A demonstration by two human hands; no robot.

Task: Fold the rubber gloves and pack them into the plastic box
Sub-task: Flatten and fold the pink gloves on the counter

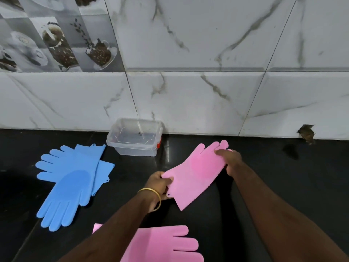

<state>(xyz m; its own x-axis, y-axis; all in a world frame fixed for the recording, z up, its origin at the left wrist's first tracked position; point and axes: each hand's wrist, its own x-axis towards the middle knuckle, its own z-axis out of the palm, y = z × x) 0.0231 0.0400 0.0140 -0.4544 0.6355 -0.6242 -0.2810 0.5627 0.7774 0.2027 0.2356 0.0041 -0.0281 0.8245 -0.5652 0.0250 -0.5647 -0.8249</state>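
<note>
A pink rubber glove (194, 173) is stretched between both hands above the black counter. My left hand (158, 183) pinches its cuff corner, and my right hand (229, 160) grips it near the fingers. A second pink glove (162, 244) lies flat at the bottom, partly under my left forearm. Two blue gloves (69, 182) lie crossed over each other at the left. The clear plastic box (135, 138) stands open against the wall, with nothing visible inside.
The black counter (292, 186) runs to a white marble-tiled wall (188, 91). A chipped hole (306, 134) shows in the wall's base at the right. The box has a red clasp (159, 144) on its right side.
</note>
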